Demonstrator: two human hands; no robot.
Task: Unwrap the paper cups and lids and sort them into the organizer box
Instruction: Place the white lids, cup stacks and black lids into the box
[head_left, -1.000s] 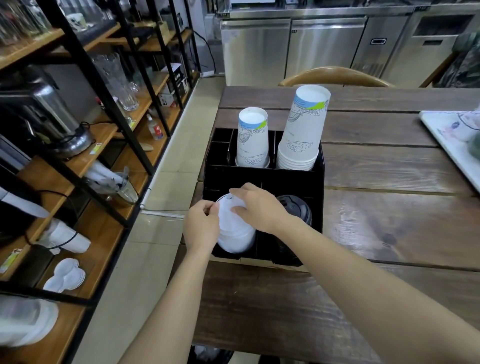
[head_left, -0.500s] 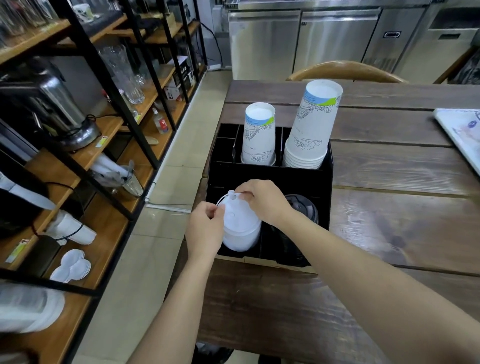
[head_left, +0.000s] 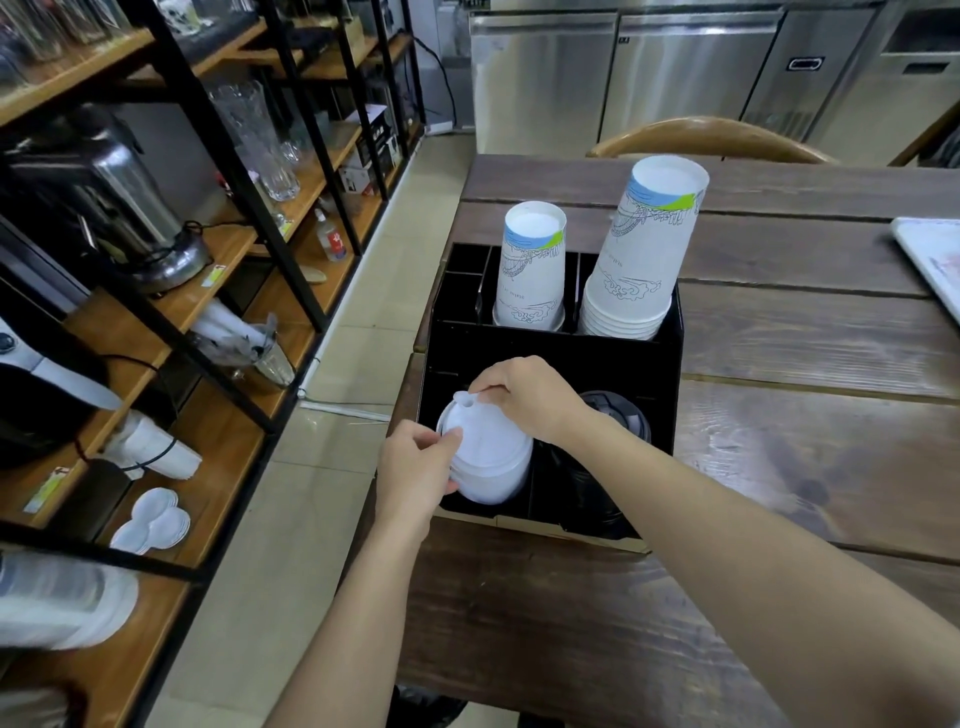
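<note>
Both hands have shifted on the stack of white lids (head_left: 488, 462) since a moment ago: the right hand, which lay flat over the top lid, now pinches at its far edge, and the left has slid round to the near left rim. At far left, a black-framed wooden shelf unit (head_left: 171, 291) carries a steel blender base (head_left: 114, 208), glassware (head_left: 260, 140), a small bottle with a red label (head_left: 332, 236) and, on the lower boards, wrapped white lids (head_left: 150, 452) and flat white pieces (head_left: 156, 519). Next comes the pale tiled floor (head_left: 332, 467), then the dark plank table (head_left: 779, 467). The left hand (head_left: 415, 473) is closed on the lid stack, thumb and fingertips pressed against its near left edge. That stack stands in the front left compartment of the black organizer box (head_left: 660, 374), which sits at the table's left edge. The right hand (head_left: 530, 400) is curled above the stack, finger and thumb pinched on the small raised tab at the far rim of the top lid. Behind it, in the box's rear row, a single stack of upside-down printed paper cups (head_left: 530, 265) stands left of a taller, wider stack of paper cups (head_left: 644, 244). Just beside the white lids, in the front right compartment, sits a stack of black lids (head_left: 618, 421), partly hidden by the right wrist. Beyond the table are a curved wooden chair back (head_left: 711, 137) and stainless steel cabinets (head_left: 675, 67); a white tray (head_left: 930, 254) shows at the right edge.
</note>
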